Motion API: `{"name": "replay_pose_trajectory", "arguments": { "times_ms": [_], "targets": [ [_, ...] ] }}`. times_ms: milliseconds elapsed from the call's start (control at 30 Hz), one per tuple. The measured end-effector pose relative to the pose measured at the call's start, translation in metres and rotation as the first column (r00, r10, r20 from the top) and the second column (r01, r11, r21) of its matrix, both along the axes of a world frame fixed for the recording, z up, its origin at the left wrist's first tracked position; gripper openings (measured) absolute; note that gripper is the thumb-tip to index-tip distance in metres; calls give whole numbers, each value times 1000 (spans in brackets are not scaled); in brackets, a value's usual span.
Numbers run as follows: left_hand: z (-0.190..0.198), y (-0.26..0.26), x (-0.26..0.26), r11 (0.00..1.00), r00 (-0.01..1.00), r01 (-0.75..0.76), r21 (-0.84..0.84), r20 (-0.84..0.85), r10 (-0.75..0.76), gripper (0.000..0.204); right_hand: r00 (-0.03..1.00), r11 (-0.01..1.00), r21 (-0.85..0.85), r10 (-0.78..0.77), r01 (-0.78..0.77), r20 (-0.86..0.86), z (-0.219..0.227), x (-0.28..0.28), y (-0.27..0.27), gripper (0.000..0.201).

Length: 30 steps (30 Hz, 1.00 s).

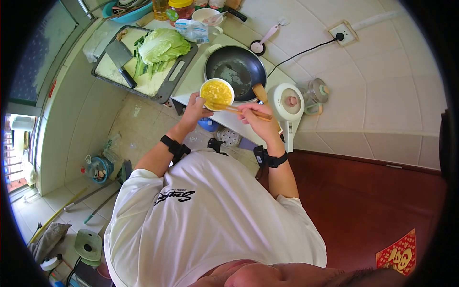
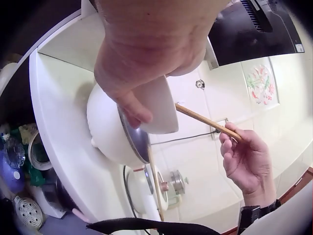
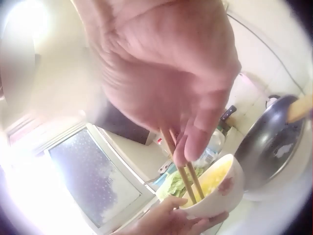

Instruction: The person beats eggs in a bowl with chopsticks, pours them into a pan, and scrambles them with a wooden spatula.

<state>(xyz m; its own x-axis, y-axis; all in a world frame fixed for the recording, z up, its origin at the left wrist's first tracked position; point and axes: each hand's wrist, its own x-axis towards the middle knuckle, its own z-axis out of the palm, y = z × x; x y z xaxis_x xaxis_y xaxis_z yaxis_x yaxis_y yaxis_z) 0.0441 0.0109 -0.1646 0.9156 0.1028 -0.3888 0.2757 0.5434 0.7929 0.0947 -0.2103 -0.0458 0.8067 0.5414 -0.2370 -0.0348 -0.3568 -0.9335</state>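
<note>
My left hand (image 1: 193,113) grips a white bowl (image 2: 157,107) by its side, close to the near edge of the dark frying pan (image 1: 256,71). Yellow beaten egg (image 1: 216,92) fills much of the bowl. Between the fingers of my right hand (image 1: 260,125) are wooden chopsticks (image 3: 182,170), whose tips dip into the egg in the right wrist view. The pan holds a thin wet film on its bottom. A wooden spatula (image 1: 260,93) leans on the pan's right rim.
Left of the pan, a cutting board (image 1: 179,71) carries a cleaver (image 1: 119,56) and cabbage (image 1: 165,47). A white lidded appliance (image 1: 286,102) stands to the right. A black cord (image 1: 301,51) runs to the wall socket. Behind are a plastic bag (image 1: 192,30) and jars.
</note>
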Motion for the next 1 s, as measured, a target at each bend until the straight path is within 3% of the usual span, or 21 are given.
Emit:
{"name": "replay_pose_trajectory", "arguments": {
  "times_ms": [67,200,267,367,500,567,667,800,900,1000],
  "targets": [
    [0,0,0,1000,1000,3,2,-1,-3,49,987,987,45,-154,152,35,-13,3,-3,21],
    [-1,0,0,1000,1000,2,-6,-11,-2,50,997,997,56,-59,61,-42,-7,-5,3,21],
    [-1,-1,1,1000,1000,0,-4,-5,0,50,983,982,74,-180,176,42,-18,-3,1,21],
    [-4,1,0,1000,1000,-8,-1,-8,8,50,987,985,97,-138,145,-78,-3,-7,6,21],
    [0,0,-1,1000,1000,-6,-8,-4,6,50,981,974,122,-191,188,12,-17,-4,1,22],
    [-2,1,-1,1000,1000,-2,-4,-11,2,50,978,973,122,-190,199,-82,-12,-8,4,22],
    [1,-1,-1,1000,1000,-1,0,-15,1,50,984,979,99,-179,178,-1,-22,-6,1,22],
    [0,0,-2,1000,1000,6,11,-18,-6,49,978,965,161,-199,206,-61,-13,-11,5,22],
    [4,-2,-2,1000,1000,-7,5,-25,7,49,989,986,63,-151,151,-8,-16,-11,3,22],
    [1,0,-1,1000,1000,12,21,-22,-12,49,975,959,187,-220,211,28,-15,-10,3,22]
  ]
}}
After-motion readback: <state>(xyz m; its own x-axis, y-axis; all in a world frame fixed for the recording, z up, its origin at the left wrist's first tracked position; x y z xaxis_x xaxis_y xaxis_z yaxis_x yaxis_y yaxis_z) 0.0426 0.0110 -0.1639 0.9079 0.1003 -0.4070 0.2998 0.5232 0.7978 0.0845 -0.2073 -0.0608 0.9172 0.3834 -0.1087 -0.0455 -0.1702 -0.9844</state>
